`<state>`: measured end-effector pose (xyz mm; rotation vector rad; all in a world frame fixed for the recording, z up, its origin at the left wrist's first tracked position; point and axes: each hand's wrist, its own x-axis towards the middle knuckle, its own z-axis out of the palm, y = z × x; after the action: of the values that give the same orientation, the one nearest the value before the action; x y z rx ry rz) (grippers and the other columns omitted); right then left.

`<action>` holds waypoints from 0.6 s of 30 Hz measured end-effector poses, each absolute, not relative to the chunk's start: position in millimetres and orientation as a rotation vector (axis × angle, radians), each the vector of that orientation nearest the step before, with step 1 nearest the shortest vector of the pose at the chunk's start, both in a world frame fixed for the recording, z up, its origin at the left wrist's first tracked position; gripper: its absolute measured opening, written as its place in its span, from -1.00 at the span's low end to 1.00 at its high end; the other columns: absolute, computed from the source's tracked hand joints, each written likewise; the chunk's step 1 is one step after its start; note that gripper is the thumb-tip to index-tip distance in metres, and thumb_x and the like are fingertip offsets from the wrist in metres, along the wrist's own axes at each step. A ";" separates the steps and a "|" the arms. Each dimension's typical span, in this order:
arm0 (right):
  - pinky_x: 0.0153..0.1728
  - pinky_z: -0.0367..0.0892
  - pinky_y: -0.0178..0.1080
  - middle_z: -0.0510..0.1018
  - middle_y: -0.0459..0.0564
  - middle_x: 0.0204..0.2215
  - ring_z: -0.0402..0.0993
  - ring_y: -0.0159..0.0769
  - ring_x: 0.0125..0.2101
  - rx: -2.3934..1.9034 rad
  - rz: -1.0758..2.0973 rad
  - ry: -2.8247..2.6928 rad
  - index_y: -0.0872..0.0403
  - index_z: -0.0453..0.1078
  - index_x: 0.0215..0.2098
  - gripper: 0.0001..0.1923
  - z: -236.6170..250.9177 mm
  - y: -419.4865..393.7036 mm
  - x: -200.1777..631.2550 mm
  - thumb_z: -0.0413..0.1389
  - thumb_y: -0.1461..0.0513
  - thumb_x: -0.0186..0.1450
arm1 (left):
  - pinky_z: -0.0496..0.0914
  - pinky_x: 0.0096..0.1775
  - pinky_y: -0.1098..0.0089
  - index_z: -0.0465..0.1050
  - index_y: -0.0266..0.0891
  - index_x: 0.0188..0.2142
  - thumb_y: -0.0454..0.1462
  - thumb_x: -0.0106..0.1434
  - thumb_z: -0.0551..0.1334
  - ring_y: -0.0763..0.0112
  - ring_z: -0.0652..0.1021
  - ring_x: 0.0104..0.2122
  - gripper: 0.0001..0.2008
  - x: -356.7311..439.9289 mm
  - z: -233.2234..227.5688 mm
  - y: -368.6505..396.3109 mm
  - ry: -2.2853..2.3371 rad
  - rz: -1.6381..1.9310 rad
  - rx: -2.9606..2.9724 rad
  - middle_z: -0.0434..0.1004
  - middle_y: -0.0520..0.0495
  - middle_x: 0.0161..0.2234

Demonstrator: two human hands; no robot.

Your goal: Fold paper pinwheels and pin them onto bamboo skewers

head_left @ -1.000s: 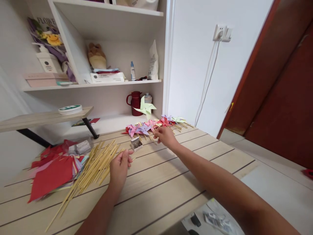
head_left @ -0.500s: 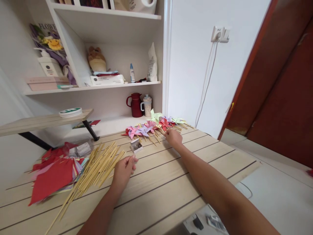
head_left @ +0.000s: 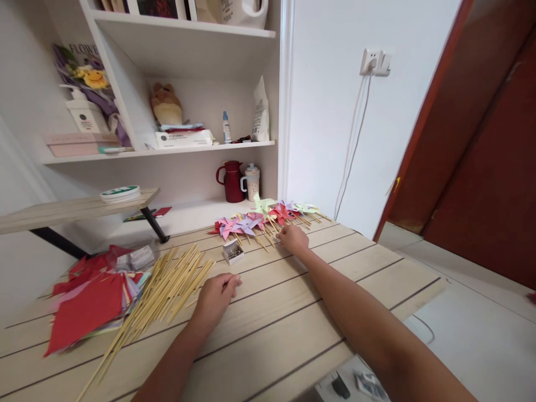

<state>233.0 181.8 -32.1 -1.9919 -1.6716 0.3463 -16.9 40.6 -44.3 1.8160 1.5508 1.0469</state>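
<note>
My right hand (head_left: 294, 239) is closed on the thin stick of a light green pinwheel (head_left: 263, 205) at the back of the table, its head resting over the others. Pink, purple, red and green paper pinwheels (head_left: 247, 223) lie there in a row, sticks pointing toward me. My left hand (head_left: 218, 296) rests near the table top with its fingers loosely curled together and nothing visible in them. Just beyond it stands a small open white box (head_left: 233, 251) of metal pins. To its left lies a heap of bare wooden sticks (head_left: 171, 285).
Coloured paper sheets (head_left: 86, 310) and a clear plastic box (head_left: 140, 257) sit at the left. A raised wooden stand (head_left: 75, 209) is behind them. A red jug (head_left: 233, 181) and a cup (head_left: 252, 181) stand at the back, under a white shelf (head_left: 167, 151).
My right hand has moved slightly left and nearer with the light green pinwheel, which has come down onto the others. My left hand has shifted a little to the right and nearer.
</note>
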 end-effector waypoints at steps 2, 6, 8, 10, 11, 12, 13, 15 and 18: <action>-0.33 0.28 -0.29 0.68 0.05 -0.31 0.59 -0.20 -0.24 -1.994 0.349 -1.665 0.04 0.59 -0.37 -0.80 -32.0 181.8 233.1 0.17 0.14 0.32 | 0.21 -0.42 0.36 0.63 -0.17 -0.44 0.06 0.22 0.16 0.26 0.44 -0.53 -0.57 -17.4 -44.5 41.1 1.549 1.023 1.841 0.50 -0.04 -0.58; -0.33 0.27 -0.30 0.68 0.05 -0.31 0.58 -0.21 -0.25 -1.992 0.356 -1.647 0.04 0.58 -0.36 -0.77 -30.5 180.1 233.5 0.17 0.10 0.33 | 0.22 -0.39 0.35 0.63 -0.18 -0.44 0.05 0.24 0.15 0.24 0.47 -0.50 -0.57 -18.7 -45.1 42.2 1.554 0.966 1.890 0.50 -0.04 -0.58; -0.34 0.26 -0.31 0.68 0.05 -0.32 0.58 -0.24 -0.27 -1.986 0.360 -1.641 0.04 0.58 -0.35 -0.78 -29.2 178.6 233.2 0.16 0.11 0.34 | 0.21 -0.40 0.35 0.62 -0.18 -0.44 0.04 0.25 0.14 0.25 0.46 -0.51 -0.58 -19.1 -45.3 42.8 1.555 0.952 1.895 0.48 -0.03 -0.58; -0.36 0.24 -0.32 0.68 0.04 -0.33 0.57 -0.26 -0.29 -1.978 0.364 -1.637 0.05 0.57 -0.37 -0.78 -27.9 177.3 232.4 0.16 0.12 0.34 | 0.20 -0.41 0.35 0.61 -0.18 -0.44 0.03 0.25 0.14 0.25 0.45 -0.52 -0.58 -19.4 -45.9 43.4 1.547 0.955 1.901 0.48 -0.03 -0.59; -0.38 0.22 -0.33 0.68 0.03 -0.33 0.57 -0.27 -0.30 -1.973 0.367 -1.637 0.05 0.56 -0.38 -0.78 -27.4 176.7 231.9 0.16 0.13 0.34 | 0.20 -0.40 0.35 0.61 -0.18 -0.45 0.03 0.25 0.15 0.24 0.46 -0.51 -0.59 -19.6 -46.3 43.8 1.542 0.960 1.907 0.48 -0.03 -0.59; -0.39 0.21 -0.33 0.68 0.02 -0.34 0.57 -0.28 -0.31 -1.969 0.371 -1.636 0.05 0.55 -0.41 -0.78 -27.0 176.2 231.6 0.16 0.14 0.35 | 0.21 -0.39 0.35 0.61 -0.18 -0.45 0.03 0.25 0.15 0.23 0.47 -0.50 -0.59 -19.8 -46.9 44.3 1.535 0.963 1.917 0.48 -0.03 -0.58; -0.40 0.20 -0.33 0.69 0.01 -0.36 0.57 -0.29 -0.33 -1.964 0.376 -1.635 0.06 0.53 -0.43 -0.76 -26.8 175.9 231.5 0.16 0.14 0.35 | 0.21 -0.38 0.35 0.60 -0.17 -0.46 0.03 0.25 0.15 0.23 0.47 -0.49 -0.59 -20.2 -47.4 44.7 1.529 0.965 1.927 0.48 -0.04 -0.58; -0.42 0.18 -0.33 0.68 -0.02 -0.41 0.56 -0.31 -0.36 -1.957 0.389 -1.627 0.05 0.51 -0.45 -0.73 -26.6 175.6 232.6 0.15 0.13 0.36 | 0.21 -0.37 0.34 0.59 -0.17 -0.46 0.03 0.26 0.15 0.22 0.48 -0.48 -0.59 -21.1 -48.7 45.4 1.527 0.953 1.940 0.48 -0.03 -0.58; -0.44 0.17 -0.34 0.66 -0.04 -0.47 0.56 -0.34 -0.38 -1.957 0.398 -1.596 0.05 0.52 -0.43 -0.70 -26.5 176.5 239.4 0.11 0.10 0.39 | 0.19 -0.39 0.34 0.56 -0.17 -0.49 0.04 0.26 0.15 0.23 0.46 -0.49 -0.59 -22.5 -49.9 45.3 1.527 0.945 1.942 0.46 -0.03 -0.58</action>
<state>239.4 176.5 -26.5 -1.9566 -1.5958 0.3980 -22.5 45.3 -49.9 1.9423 1.5268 0.9452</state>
